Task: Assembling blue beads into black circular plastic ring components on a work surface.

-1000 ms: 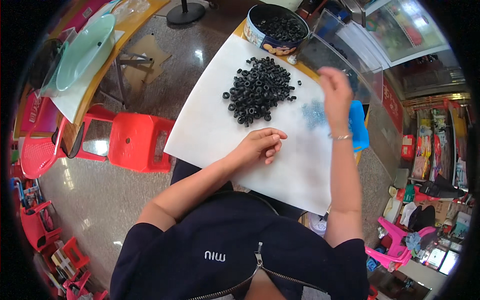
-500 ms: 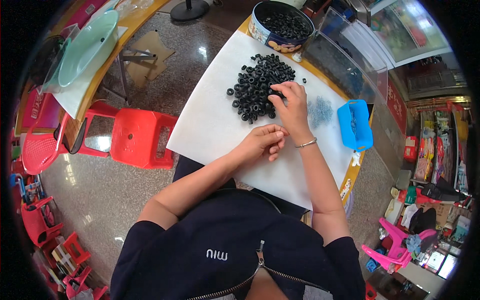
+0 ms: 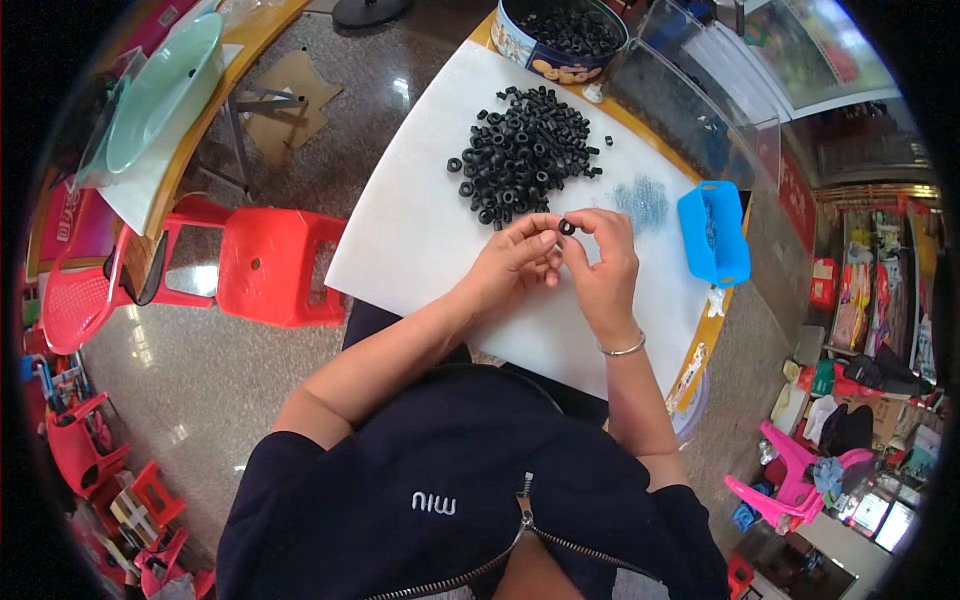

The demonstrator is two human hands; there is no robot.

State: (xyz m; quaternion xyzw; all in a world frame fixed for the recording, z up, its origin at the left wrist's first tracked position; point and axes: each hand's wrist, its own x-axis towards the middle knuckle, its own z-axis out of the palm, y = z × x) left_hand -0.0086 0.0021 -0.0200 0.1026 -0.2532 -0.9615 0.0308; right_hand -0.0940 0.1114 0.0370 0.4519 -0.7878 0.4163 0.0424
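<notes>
Between the thumb and forefinger of my right hand is a small black ring, its hole showing. My left hand is close against it, fingers curled and thumb pressed to the forefinger; whatever they may hold is too small to make out. Both hands are over the near part of the white-covered table. Just beyond them lies a heap of black ring-shaped pieces. Tiny bluish pieces are spread to the right of the heap.
At the table's right edge stands a blue plastic basket with small pieces inside. A round tin full of black pieces sits at the far edge, beside a clear bin. To the left is a red stool.
My right hand has drawn back from the heap toward my left hand, bringing a black ring. My left hand has risen slightly and its fingertips now meet the right hand's.
</notes>
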